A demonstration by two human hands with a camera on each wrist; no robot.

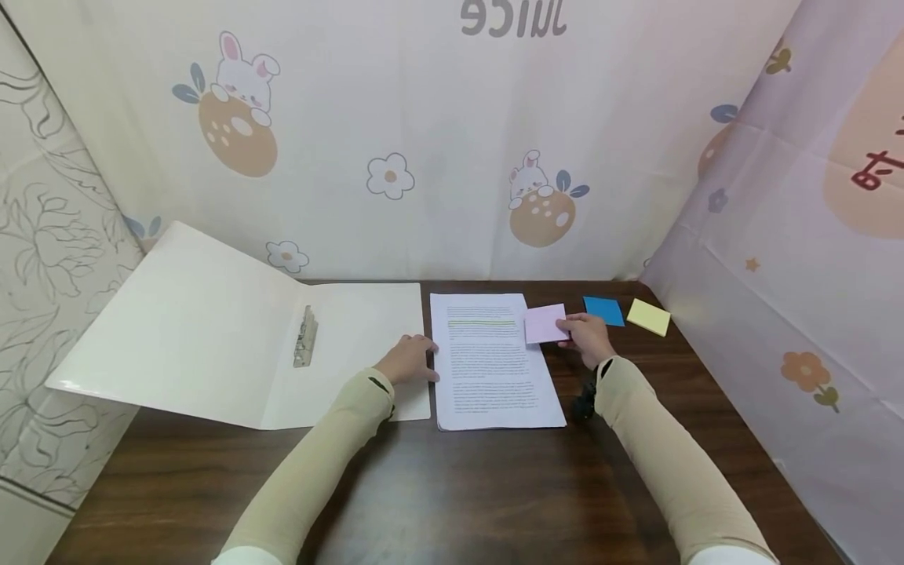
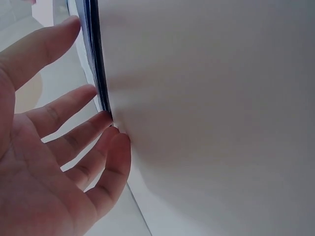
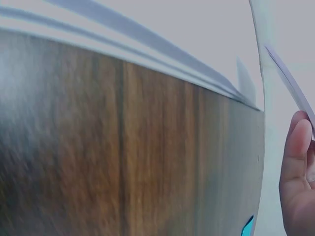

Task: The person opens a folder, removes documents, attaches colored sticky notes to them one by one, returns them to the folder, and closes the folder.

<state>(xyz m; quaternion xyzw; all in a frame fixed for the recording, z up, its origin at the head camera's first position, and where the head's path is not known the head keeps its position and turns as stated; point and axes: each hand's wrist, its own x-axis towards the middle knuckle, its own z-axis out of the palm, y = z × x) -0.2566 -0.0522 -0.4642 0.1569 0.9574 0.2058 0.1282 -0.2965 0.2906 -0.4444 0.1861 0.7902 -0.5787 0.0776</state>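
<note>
My right hand (image 1: 590,337) pinches a pink sticky note pad (image 1: 544,324) above the right edge of the printed sheets (image 1: 494,369). In the right wrist view the pad (image 3: 290,81) shows edge-on, raised over the table. My left hand (image 1: 411,359) is at the left edge of the sheets, beside the open white binder (image 1: 367,337). The left wrist view shows that hand (image 2: 64,142) with its fingers spread and loosely bent, fingertips near the edges of the paper and binder; whether they press on them I cannot tell.
A blue sticky note pad (image 1: 603,311) and a yellow one (image 1: 648,317) lie at the back right of the dark wooden table (image 1: 480,494). The binder's metal clip (image 1: 305,337) stands near its spine. Patterned curtains (image 1: 424,118) rise behind and at both sides.
</note>
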